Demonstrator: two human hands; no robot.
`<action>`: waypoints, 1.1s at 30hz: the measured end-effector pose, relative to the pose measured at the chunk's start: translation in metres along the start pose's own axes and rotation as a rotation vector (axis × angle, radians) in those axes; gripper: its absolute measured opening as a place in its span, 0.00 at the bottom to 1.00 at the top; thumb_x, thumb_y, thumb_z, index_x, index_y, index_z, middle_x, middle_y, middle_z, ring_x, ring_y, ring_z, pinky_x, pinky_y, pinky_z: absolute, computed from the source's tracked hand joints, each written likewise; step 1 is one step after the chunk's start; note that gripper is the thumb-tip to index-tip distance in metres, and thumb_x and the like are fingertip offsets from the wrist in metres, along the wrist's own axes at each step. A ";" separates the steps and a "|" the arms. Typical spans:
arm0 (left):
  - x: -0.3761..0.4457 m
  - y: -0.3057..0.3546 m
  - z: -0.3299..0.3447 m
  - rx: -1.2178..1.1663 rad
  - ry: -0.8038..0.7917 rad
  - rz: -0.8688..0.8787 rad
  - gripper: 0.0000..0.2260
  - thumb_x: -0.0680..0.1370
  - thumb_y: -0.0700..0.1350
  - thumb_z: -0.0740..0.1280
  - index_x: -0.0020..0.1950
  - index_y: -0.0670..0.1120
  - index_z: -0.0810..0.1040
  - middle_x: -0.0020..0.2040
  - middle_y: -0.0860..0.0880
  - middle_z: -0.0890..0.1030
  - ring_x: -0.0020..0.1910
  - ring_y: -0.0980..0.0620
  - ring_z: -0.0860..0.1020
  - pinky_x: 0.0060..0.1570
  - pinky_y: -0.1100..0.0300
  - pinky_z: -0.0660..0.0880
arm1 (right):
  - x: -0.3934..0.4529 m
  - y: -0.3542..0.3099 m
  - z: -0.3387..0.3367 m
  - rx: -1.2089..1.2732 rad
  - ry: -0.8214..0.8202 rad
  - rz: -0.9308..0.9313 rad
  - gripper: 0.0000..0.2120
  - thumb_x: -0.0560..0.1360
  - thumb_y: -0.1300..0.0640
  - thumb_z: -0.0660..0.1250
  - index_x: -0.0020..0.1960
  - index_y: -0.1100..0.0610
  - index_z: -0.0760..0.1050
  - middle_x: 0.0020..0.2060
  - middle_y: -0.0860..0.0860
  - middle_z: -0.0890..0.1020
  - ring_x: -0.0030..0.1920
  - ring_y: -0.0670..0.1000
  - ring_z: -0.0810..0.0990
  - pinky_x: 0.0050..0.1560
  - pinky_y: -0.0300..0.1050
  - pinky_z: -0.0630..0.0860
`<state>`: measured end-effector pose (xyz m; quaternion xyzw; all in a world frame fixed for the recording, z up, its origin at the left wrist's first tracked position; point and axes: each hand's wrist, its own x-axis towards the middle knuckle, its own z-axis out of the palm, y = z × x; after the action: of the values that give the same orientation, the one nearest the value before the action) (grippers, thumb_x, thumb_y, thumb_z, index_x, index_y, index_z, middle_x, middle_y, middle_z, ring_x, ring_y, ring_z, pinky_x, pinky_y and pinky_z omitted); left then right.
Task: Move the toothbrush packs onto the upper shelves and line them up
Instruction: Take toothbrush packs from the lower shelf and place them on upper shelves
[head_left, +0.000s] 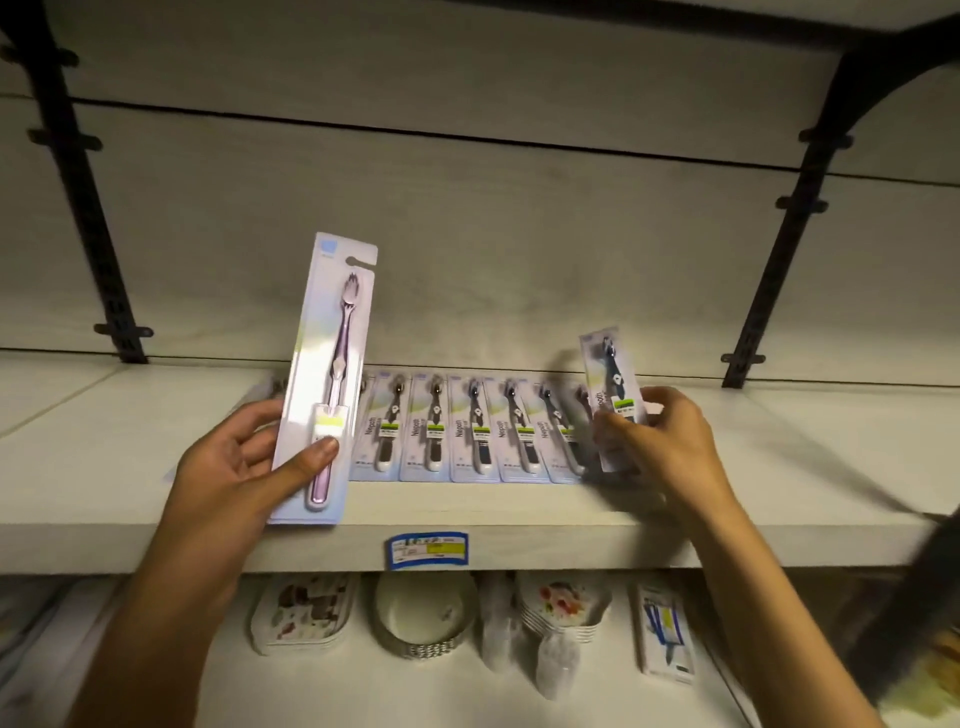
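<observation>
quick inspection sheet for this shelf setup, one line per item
surface: pale shelf with a blue-edged price label on its front edge
job's things: row of toothbrush packs lying flat side by side; a purple-brush pack held up at the row's left end; a dark-brush pack raised at its right end
clutter: nothing seen on this shelf
grips: left hand holds the purple-brush pack, thumb on its front; right hand pinches the dark-brush pack
cables: nothing seen
surroundings: black brackets on the back panel; bowl, patterned dishes and a small box on the shelf below
</observation>
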<state>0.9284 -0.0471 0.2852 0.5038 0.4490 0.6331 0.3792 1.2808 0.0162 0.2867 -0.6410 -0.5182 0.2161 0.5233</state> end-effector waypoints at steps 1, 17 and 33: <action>-0.003 0.000 0.004 0.007 0.005 0.001 0.23 0.67 0.43 0.74 0.62 0.49 0.79 0.51 0.53 0.86 0.49 0.53 0.85 0.42 0.63 0.82 | 0.005 0.002 0.000 -0.034 -0.010 0.001 0.20 0.67 0.46 0.75 0.55 0.52 0.76 0.43 0.51 0.86 0.42 0.53 0.86 0.41 0.58 0.84; -0.014 0.010 0.012 0.034 -0.051 -0.001 0.21 0.67 0.44 0.74 0.60 0.52 0.79 0.51 0.55 0.86 0.49 0.55 0.85 0.39 0.65 0.81 | 0.017 0.004 -0.016 -0.419 0.103 -0.063 0.19 0.71 0.39 0.69 0.45 0.55 0.76 0.38 0.52 0.82 0.41 0.57 0.79 0.43 0.53 0.78; -0.016 0.015 0.023 0.063 -0.148 -0.004 0.22 0.68 0.42 0.74 0.61 0.51 0.78 0.50 0.56 0.86 0.49 0.57 0.84 0.38 0.65 0.81 | 0.019 0.009 -0.008 -0.908 -0.076 -0.283 0.21 0.81 0.42 0.58 0.50 0.55 0.84 0.52 0.56 0.76 0.57 0.58 0.73 0.52 0.52 0.74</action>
<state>0.9539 -0.0621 0.2968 0.5600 0.4407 0.5787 0.3966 1.2984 0.0302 0.2862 -0.7196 -0.6613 -0.0822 0.1952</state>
